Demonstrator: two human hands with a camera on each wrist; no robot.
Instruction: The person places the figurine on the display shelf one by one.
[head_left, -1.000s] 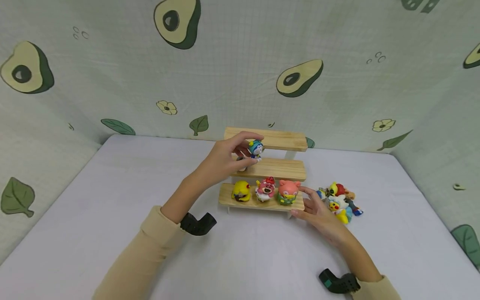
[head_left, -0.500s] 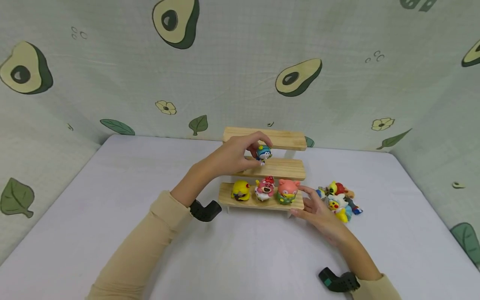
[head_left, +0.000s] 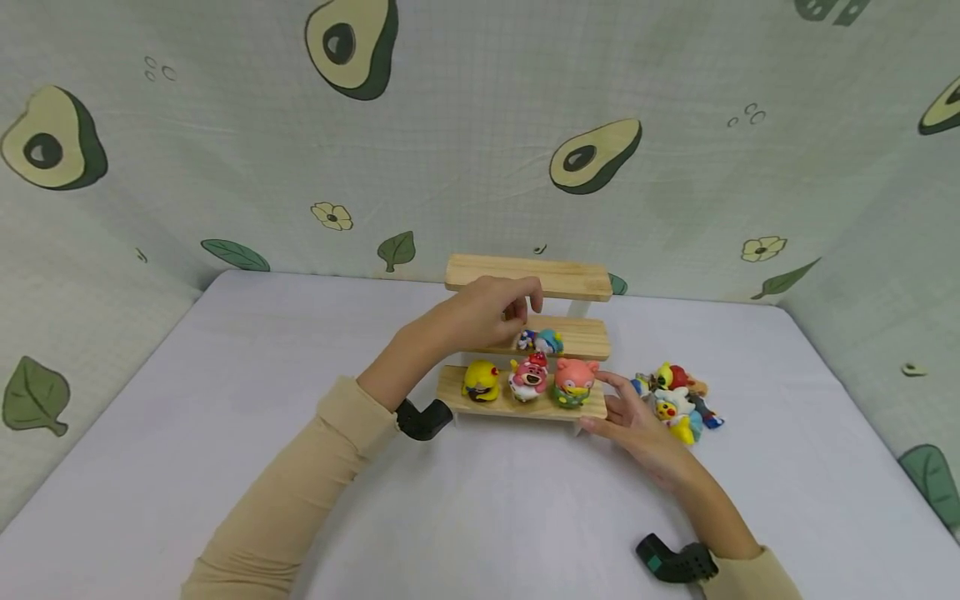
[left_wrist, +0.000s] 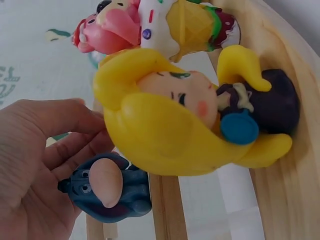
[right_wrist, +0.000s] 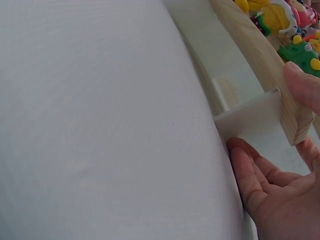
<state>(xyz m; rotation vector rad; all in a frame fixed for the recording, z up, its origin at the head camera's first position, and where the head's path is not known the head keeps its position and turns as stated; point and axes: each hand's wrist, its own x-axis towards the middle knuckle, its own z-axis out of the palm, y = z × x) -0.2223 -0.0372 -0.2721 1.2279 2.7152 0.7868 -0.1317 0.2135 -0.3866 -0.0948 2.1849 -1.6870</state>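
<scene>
My left hand (head_left: 491, 312) hovers over the middle shelf of a wooden three-tier display stand (head_left: 528, 275), fingers loosely bent and holding nothing. Just below its fingertips, a small figurine with a blue hat (head_left: 547, 341) lies on its side on that shelf. A dark blue donkey figurine (left_wrist: 112, 187) shows beside the left hand in the left wrist view; from the head it is hidden. My right hand (head_left: 637, 429) grips the bottom shelf's right end, thumb (right_wrist: 300, 82) on the wood, other fingers near the white support (right_wrist: 255, 117).
On the bottom shelf stand a yellow-haired figurine (head_left: 481, 382), a pink bear figurine (head_left: 529, 378) and a pink figurine with green clothing (head_left: 575, 383). Several more figurines (head_left: 678, 404) lie heaped on the white table (head_left: 480, 517), right of the stand.
My left hand has carried the blue-hatted figurine right along the middle shelf and let go; the figurine now lies on its side. My right hand has stayed at the shelf's end.
</scene>
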